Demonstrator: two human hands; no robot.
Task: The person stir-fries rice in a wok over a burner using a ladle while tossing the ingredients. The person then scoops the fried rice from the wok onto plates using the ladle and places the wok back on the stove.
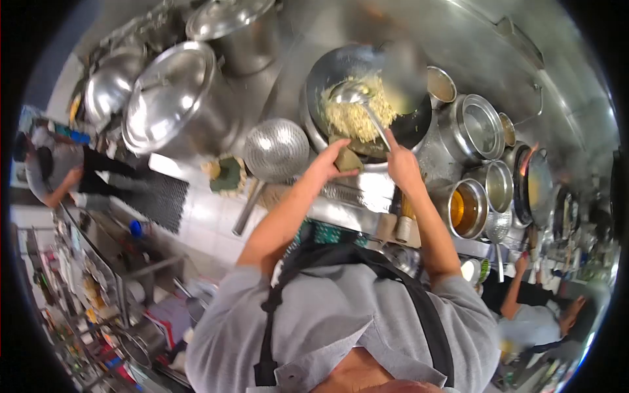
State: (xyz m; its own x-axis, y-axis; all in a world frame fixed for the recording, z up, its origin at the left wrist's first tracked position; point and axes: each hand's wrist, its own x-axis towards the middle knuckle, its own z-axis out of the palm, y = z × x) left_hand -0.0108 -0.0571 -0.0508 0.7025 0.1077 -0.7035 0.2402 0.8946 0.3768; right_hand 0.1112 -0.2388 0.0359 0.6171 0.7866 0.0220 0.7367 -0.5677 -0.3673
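A dark wok [414, 134] holds yellowish, rice-like food [357, 121], with steam over its right side. At the near rim, my left hand [326, 162] is closed on a folded greenish cloth [347, 159] against the wok. My right hand [401, 162] is wrapped round the handle of a metal ladle [354, 93]. The ladle's bowl rests over the food in the middle of the wok, and its handle slants down to the right.
A perforated strainer [276, 149] lies left of the wok, near large lidded pots [170, 98]. Metal pots [481, 128] and one with orange liquid [457, 208] stand to the right. One person [49, 167] is far left, another [534, 321] at lower right.
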